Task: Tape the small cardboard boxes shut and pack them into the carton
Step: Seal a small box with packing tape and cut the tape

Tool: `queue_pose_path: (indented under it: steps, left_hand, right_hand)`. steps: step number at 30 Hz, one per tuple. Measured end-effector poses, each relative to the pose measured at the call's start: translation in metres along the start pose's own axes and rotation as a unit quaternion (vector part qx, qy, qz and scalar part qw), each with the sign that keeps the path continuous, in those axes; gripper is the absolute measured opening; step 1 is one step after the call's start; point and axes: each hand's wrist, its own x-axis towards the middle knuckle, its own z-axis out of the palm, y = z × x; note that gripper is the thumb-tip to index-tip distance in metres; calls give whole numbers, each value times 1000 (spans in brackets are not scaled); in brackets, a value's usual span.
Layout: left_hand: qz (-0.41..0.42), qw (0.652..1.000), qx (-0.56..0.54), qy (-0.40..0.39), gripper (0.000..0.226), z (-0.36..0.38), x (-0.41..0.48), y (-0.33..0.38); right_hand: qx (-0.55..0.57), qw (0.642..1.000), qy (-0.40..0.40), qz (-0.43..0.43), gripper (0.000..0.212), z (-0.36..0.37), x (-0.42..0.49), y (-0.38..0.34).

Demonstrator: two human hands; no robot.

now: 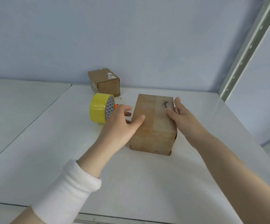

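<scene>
Left hand [121, 125] lay open at the 9 o'clock side of a plain brown rectangular cardboard box [153, 126], fingers spread and nearly straight, thumb resting on the box top near its left edge. Right hand [184, 118] was likewise open at the 3 o'clock side, thumb on the top, fingers stretched along the right edge; whether they pressed the side wall could not be told. The box sat closed on the white tabletop [147, 183], a dark smudge near its far right corner. A white fabric cuff [69, 188] covered the left forearm. At 10 o'clock from the box, just beside the left fingers, a roll of yellow packing tape [99, 110] stood on edge, a small orange object [116, 106] partly hidden behind it. At 11 o'clock, near the pale blue wall, sat a smaller brown cardboard box [105, 82] with a white label. A perforated grey metal upright [250, 46] rose at 2 o'clock.
</scene>
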Motion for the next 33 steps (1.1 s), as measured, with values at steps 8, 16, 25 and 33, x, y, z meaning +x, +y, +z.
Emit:
queue_pose_path:
  steps: [8,16,25,33]
  left_hand:
    - [55,998,2,25,53,4,9,-1]
    - [57,966,249,-35,39,-85,78,-35]
    - [114,978,59,163,34,-95,27,-82]
    - [-100,952,-271,-102,64,-99,17,-92]
  right_hand:
    - [-147,989,-28,-18,56,-6,-1,-10]
    - [-206,971,70,-103,51,37,-4,-77]
    - [-264,954,64,-124,43,122,21,-96]
    - [-222,973,2,-69,33,151,20,-100]
